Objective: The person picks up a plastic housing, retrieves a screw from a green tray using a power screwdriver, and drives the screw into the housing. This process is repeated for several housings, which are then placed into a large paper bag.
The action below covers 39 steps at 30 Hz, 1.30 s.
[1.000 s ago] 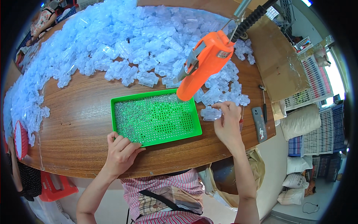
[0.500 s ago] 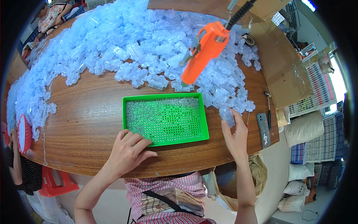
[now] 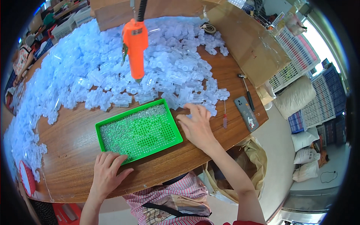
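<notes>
A shallow green tray [image 3: 155,150] with a perforated floor lies on the table, partly covered with small silvery screws [image 3: 116,133]. My left hand [image 3: 108,170] rests at its near left corner, fingertips at the rim and screws, thumb stretched out, nothing held. Just right of the tray, my right hand [image 3: 198,129] bends its fingers round a clear bluish plastic part [image 3: 189,116], which is mostly hidden beneath it. Beyond the tray spreads a big heap of the same clear plastic parts [image 3: 112,63]. An orange electric screwdriver [image 3: 135,48] hangs tip down above the heap.
At the right lie a small red-handled screwdriver [image 3: 225,122], a phone [image 3: 245,114] and a hammer [image 3: 247,92]. Cardboard [image 3: 243,45] walls the table's far right. A red-rimmed basket [image 3: 27,178] stands far left. Below the edge is a lined bin [image 3: 258,161].
My view has turned, so the tray and heap appear further left and tilted. My right hand now covers the plastic part from above. My left hand stays at the tray's near left corner.
</notes>
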Tool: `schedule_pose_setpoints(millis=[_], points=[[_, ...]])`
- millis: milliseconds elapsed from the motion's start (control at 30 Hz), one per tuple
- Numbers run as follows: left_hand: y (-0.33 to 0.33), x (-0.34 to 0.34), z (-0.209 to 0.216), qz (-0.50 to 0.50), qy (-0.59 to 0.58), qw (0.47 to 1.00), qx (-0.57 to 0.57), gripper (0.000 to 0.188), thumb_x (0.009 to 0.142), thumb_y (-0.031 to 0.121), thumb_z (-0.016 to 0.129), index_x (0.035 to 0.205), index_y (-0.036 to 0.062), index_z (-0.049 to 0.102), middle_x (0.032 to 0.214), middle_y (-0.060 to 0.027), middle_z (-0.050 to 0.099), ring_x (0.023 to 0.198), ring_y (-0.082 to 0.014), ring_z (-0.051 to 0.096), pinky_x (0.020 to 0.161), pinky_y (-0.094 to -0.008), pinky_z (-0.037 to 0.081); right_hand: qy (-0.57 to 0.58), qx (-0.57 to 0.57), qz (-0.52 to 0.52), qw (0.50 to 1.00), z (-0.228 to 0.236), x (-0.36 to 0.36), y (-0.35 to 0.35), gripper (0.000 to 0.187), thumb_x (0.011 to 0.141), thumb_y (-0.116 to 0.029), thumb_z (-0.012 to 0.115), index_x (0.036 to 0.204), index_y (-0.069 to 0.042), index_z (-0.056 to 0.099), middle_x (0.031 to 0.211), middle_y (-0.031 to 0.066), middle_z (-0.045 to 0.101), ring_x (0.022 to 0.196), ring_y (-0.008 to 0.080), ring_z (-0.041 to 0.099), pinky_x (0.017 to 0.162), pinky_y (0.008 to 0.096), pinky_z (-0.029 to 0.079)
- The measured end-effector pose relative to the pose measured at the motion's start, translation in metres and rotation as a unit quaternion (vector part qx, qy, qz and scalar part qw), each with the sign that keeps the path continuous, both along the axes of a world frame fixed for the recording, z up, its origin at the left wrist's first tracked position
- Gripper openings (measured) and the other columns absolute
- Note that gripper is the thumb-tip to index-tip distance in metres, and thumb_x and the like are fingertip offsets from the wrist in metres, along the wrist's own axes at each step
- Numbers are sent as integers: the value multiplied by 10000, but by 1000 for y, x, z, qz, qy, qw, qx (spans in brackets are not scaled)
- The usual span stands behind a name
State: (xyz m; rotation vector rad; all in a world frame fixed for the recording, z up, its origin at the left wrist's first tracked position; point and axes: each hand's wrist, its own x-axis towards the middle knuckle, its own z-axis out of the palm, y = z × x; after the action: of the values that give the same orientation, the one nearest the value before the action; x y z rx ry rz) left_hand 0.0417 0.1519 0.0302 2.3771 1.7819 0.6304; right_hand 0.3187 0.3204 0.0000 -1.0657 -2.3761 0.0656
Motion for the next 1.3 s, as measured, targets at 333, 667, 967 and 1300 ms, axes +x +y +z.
schedule_pose_setpoints(millis=[333,667,967,1300], points=[[-10,-4,-27,3,-52,998,41,227,670,55,746,863,98,633,825,-35,553,817,-239,530,748,-385,370,-3,45,30,999,-22,-6,6,49,725,-79,608,764,-56,590,938,37,537,964,218,478,809,363,326],[-4,6,-27,-30,-82,995,45,194,711,76,732,883,89,645,795,-40,555,791,-222,530,746,-365,379,190,-227,46,954,40,-25,-13,117,819,-79,604,916,-42,551,832,103,601,842,298,550,745,390,402],[-8,-1,-38,-38,-103,993,41,206,728,85,714,922,93,646,838,-31,567,850,-205,555,797,-356,380,103,-231,-35,967,50,-7,-9,236,813,-3,555,1047,-11,584,960,158,624,862,317,599,778,385,478],[-8,5,-23,0,-107,994,8,316,722,124,742,1011,94,618,878,-55,573,851,-240,550,786,-379,417,-62,-123,-136,981,6,36,-18,530,709,-113,728,1191,-46,520,1258,136,445,1138,341,381,996,459,288]])
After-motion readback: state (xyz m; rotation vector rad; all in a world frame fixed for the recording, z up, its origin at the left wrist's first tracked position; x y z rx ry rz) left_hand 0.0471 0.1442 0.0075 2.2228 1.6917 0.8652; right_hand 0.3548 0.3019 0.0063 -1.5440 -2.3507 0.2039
